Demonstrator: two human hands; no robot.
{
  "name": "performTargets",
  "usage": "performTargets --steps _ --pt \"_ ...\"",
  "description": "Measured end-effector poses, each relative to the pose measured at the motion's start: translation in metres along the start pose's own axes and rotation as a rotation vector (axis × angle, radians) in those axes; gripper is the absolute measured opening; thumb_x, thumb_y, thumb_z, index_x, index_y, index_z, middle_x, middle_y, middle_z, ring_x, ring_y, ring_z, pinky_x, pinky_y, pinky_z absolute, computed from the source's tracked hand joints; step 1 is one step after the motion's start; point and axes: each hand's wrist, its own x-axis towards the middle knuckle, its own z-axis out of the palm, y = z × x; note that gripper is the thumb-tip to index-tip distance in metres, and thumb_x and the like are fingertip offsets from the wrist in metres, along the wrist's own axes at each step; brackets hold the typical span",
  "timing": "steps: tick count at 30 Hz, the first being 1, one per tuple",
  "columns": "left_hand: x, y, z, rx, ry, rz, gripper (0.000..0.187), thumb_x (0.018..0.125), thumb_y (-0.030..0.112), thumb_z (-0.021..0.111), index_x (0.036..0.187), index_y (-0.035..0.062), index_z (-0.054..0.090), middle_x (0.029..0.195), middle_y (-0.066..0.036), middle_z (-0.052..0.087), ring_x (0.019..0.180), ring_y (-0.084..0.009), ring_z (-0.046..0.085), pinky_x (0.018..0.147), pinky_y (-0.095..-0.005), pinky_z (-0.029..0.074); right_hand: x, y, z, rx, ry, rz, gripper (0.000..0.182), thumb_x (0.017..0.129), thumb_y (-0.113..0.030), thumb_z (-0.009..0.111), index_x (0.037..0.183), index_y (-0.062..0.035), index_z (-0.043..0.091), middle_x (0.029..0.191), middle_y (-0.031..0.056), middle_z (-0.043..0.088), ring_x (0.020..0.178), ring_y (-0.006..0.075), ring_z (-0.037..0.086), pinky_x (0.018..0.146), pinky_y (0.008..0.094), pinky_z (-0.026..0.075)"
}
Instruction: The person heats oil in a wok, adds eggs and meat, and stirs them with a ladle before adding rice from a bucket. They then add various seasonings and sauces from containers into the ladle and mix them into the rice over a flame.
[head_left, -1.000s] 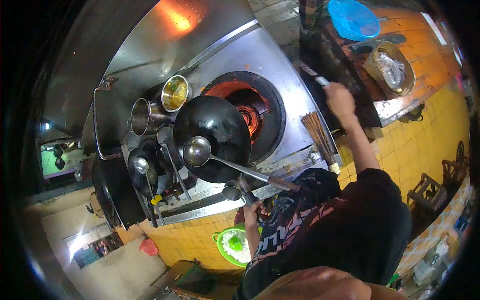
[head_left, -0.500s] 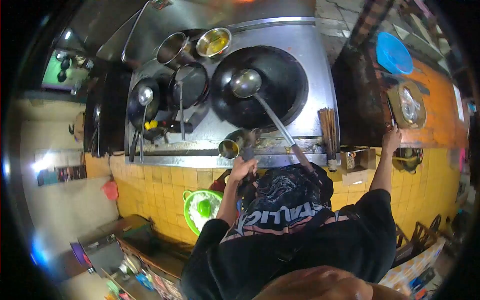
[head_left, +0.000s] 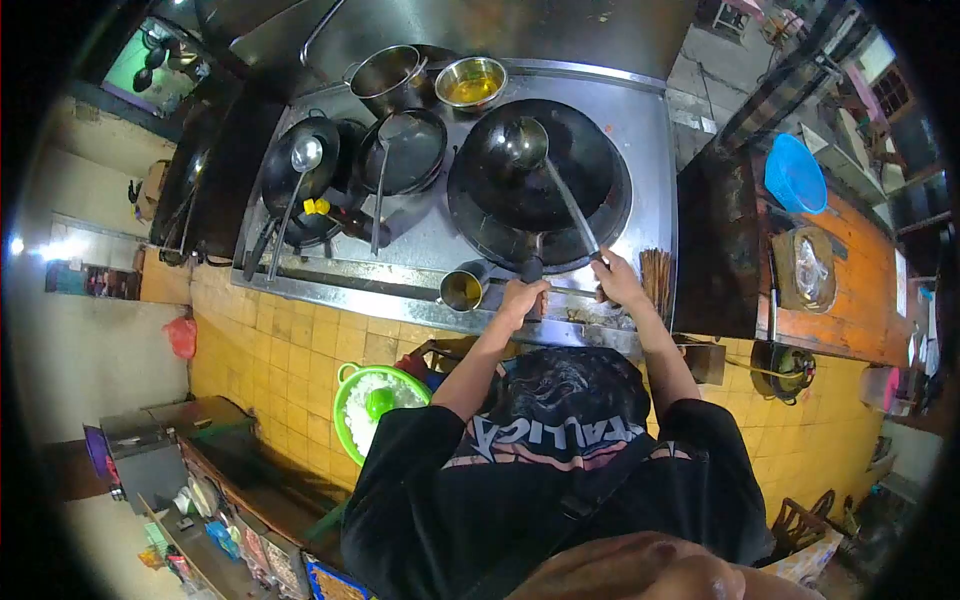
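Observation:
A large black wok (head_left: 590,215) rests on the steel stove, its handle pointing toward me. My left hand (head_left: 522,300) is closed around the end of that handle. Inside the wok lies the round bowl of a long metal ladle (head_left: 572,200). Higher up its shaft, near the stove's front edge, my right hand (head_left: 617,280) is wrapped round the ladle. Just left of my left hand stands a small metal cup (head_left: 461,290) with yellowish liquid. A bundle of thin brown sticks (head_left: 655,277) is close to the right hand.
Left on the stove are a smaller wok (head_left: 285,170) with a ladle, a dark pan (head_left: 420,160), a deep pot (head_left: 384,75) and a bowl of yellow liquid (head_left: 470,82). A green basket of white rice (head_left: 345,425) is low left. A blue basin (head_left: 797,175) sits on the orange table (head_left: 860,290).
My right hand has left the orange table at the right and now grips the ladle. The ladle's shaft has swung up off my front. The left hand stays at the wok's handle.

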Motion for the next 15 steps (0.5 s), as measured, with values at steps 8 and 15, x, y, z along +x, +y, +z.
performTargets --steps 8,15 --pt "0.009 -0.016 -0.003 -0.037 0.054 0.026 0.021 0.082 0.020 0.069 0.076 0.0012 0.061 0.064 -0.007 0.060 0.053 -0.0154 0.059 0.048 -0.0298 0.048 -0.059 -0.022 -0.001 -0.826 0.191 -0.173 0.052 0.087 -0.017 0.052 0.134 -0.0028 0.037 0.078 0.0255 0.061 0.076 0.0415 0.062 0.069 0.0497 0.050" --pt "0.008 -0.017 -0.006 -0.118 -0.034 0.038 0.024 0.082 0.020 0.069 0.086 0.0006 0.057 0.068 -0.006 0.060 0.053 -0.0135 0.058 0.046 -0.0278 0.049 -0.044 -0.057 -0.007 -1.056 0.268 0.011 0.048 0.083 -0.013 0.058 0.127 0.0015 0.046 0.079 0.0262 0.062 0.076 0.0432 0.061 0.071 0.0499 0.049"
